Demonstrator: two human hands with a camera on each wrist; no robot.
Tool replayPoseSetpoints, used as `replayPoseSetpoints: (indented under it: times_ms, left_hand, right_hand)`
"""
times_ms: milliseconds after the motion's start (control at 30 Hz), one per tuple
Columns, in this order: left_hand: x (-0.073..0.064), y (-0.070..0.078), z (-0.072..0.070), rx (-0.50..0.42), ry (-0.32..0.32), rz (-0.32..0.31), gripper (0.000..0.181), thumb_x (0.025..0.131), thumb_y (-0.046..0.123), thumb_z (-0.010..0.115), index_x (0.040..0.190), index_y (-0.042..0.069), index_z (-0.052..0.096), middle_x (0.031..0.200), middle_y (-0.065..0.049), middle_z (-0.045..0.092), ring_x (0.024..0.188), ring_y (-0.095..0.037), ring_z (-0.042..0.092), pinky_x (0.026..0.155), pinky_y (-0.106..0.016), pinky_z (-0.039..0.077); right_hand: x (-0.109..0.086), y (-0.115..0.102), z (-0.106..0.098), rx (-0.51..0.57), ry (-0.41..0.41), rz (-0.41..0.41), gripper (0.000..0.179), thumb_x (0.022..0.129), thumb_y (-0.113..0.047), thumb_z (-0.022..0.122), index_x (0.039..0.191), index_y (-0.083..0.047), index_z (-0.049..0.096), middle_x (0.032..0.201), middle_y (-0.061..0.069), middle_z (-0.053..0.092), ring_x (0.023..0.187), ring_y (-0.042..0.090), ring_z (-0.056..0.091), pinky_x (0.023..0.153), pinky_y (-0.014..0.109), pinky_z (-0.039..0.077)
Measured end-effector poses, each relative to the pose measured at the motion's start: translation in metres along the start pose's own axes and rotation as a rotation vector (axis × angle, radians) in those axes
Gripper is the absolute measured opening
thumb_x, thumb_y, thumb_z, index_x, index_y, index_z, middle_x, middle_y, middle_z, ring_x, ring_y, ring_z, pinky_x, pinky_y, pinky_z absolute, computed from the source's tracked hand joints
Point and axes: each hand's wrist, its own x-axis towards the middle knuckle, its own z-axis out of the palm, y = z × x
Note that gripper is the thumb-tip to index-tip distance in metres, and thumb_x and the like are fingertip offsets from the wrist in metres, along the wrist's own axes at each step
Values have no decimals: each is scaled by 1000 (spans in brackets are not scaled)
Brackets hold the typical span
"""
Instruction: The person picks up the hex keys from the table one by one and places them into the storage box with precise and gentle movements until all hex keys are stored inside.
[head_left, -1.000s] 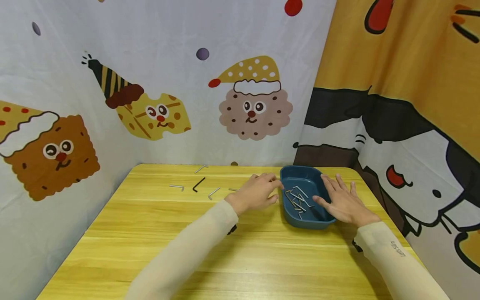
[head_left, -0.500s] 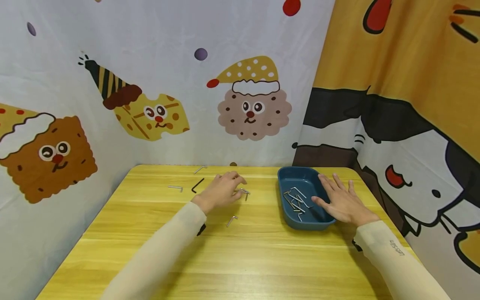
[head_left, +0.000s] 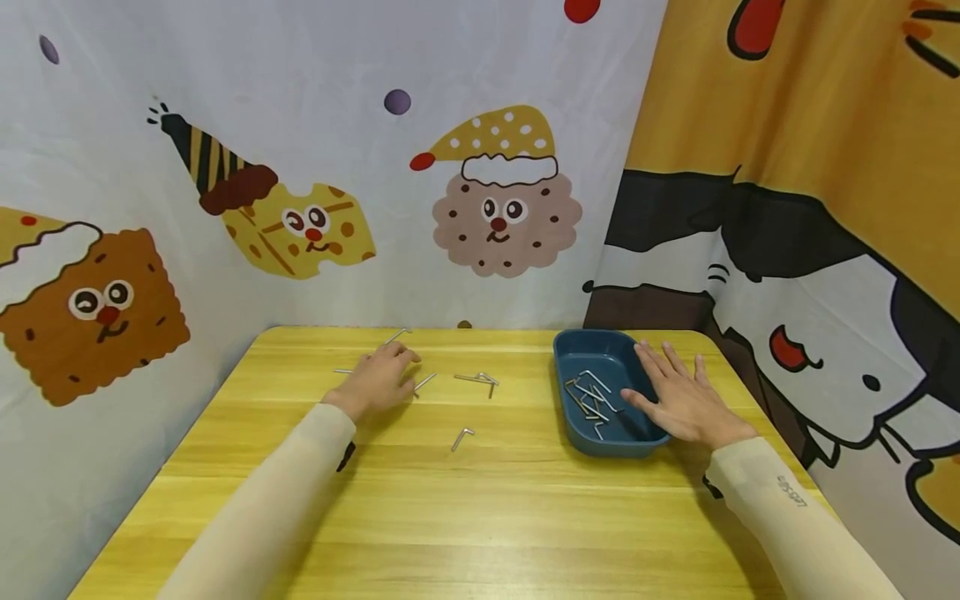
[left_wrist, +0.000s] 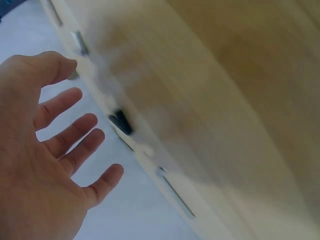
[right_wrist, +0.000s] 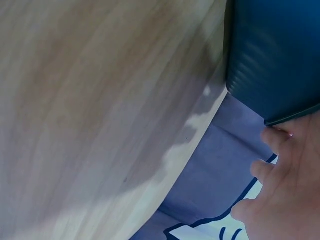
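Note:
My left hand (head_left: 375,379) hovers over the left part of the table with loosely spread fingers, nothing between them. A black hex key (left_wrist: 121,122) lies near its fingertips in the left wrist view; in the head view the hand hides it. Silver hex keys lie about this hand: one (head_left: 424,384) by the thumb, one (head_left: 397,336) beyond the fingers, and one (head_left: 342,371) partly covered at its left. With fingers straight, my right hand (head_left: 686,402) rests on the right rim of a blue plastic bin (head_left: 615,447). Several hex keys (head_left: 592,402) are heaped inside the bin.
Two hex keys (head_left: 480,380) lie together between the left hand and the bin. Nearer to me is a small silver hex key (head_left: 462,438). Printed cloth (head_left: 337,300) hangs behind the wooden table (head_left: 465,533) and along its sides.
My left hand has moved left from beside the bin, past the paired hex keys, to over the black one. My right hand has stayed on the bin's rim.

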Motion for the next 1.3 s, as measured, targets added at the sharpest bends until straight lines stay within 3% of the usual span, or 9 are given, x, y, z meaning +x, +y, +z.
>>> replayPoseSetpoints:
  times_ms: [200,367,800,933,1133,1300]
  left_hand:
    - [-1,-15,0,24,-35,-20,55,116,25,67,168,7,59,174,-23,54,162,-53,52,125,-84,45]
    - [0,-19,0,-23,-50,-9,58,116,20,66,170,3,54,174,-28,51,161,-55,52,129,-76,48]
    - [2,-13,-1,-73,-41,2,55,111,12,73,163,-2,60,161,-31,58,135,-45,70,116,-62,62]
    - [3,-14,-3,-51,-47,19,54,111,10,74,161,-6,62,162,-34,58,143,-50,67,120,-64,60]
    - [7,-17,-7,5,-103,63,57,113,11,71,164,-10,57,176,-37,48,163,-58,50,133,-68,48]
    - [9,-19,-7,26,-123,98,49,114,9,69,158,-9,63,168,-35,58,156,-55,59,128,-66,54]
  right_hand:
    - [0,1,0,1,-3,5,105,116,-75,49,188,-8,11,196,23,10,181,57,2,136,89,-12]
    - [0,1,0,4,-5,8,105,117,-74,50,188,-8,11,196,23,10,181,57,2,136,89,-13]
    - [0,1,0,4,-3,9,105,117,-73,50,188,-7,10,196,24,11,181,57,3,136,89,-12]
    - [0,1,0,7,7,6,103,117,-70,52,188,-7,11,196,24,13,181,58,4,136,90,-11]
    - [-2,1,0,2,9,13,103,117,-70,52,188,-7,11,196,24,13,181,58,5,136,89,-12]
    - [0,2,2,4,8,12,102,118,-68,53,188,-7,11,196,24,12,181,58,4,136,90,-11]
